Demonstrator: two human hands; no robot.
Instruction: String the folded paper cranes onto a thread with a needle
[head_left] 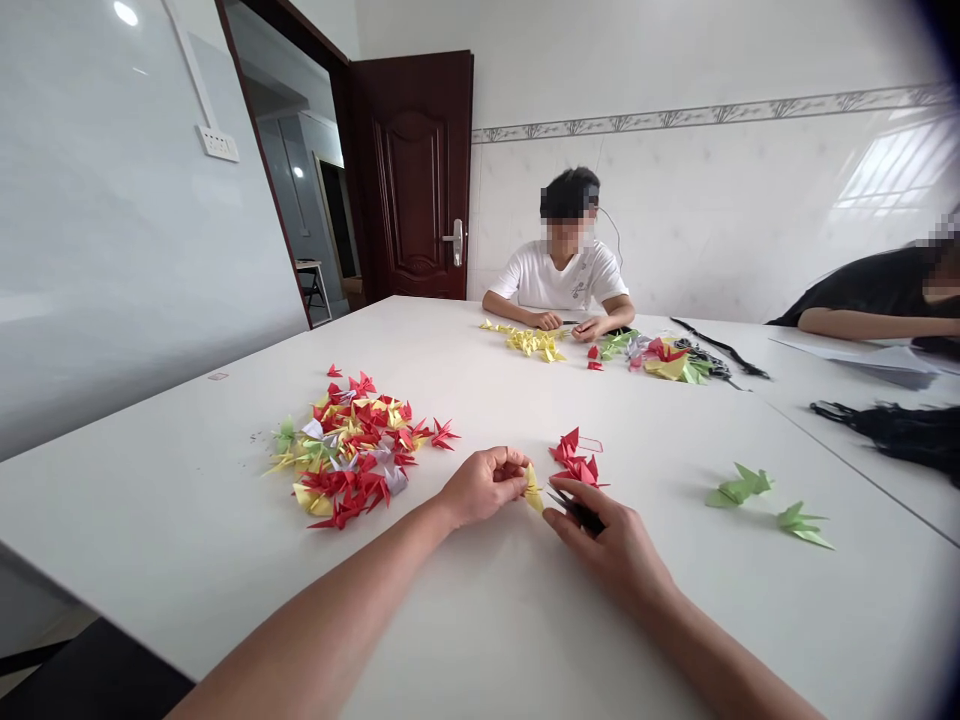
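Down low in the middle of the frame, the left hand point(484, 487) is curled closed and pinches a small yellow paper piece point(533, 491) between thumb and fingers. The right hand point(607, 545) sits just to the right of it. Its fingers are closed around thin black tweezers point(576, 509), and the tips of the tweezers point at the yellow paper and seem to touch it. Both hands rest low over the white table point(480, 610).

Just above the right hand lie a few red paper cranes point(574, 461), very near the fingers. To the left of the left hand is a big pile of paper cranes point(349, 455) in red, yellow, green and silver. To the right of the frame, well apart from the hands, lie two green paper cranes point(765, 503).

Farther up, at the far side of the table, a person in a white shirt point(559, 278) sits with both hands on the table. Yellow cranes point(531, 342) lie beside that person, and a mixed heap point(664, 360) lies to the right of them. At the right edge a person in black point(877, 295) leans on the table. A dark brown door point(416, 175) stands open at the upper left.
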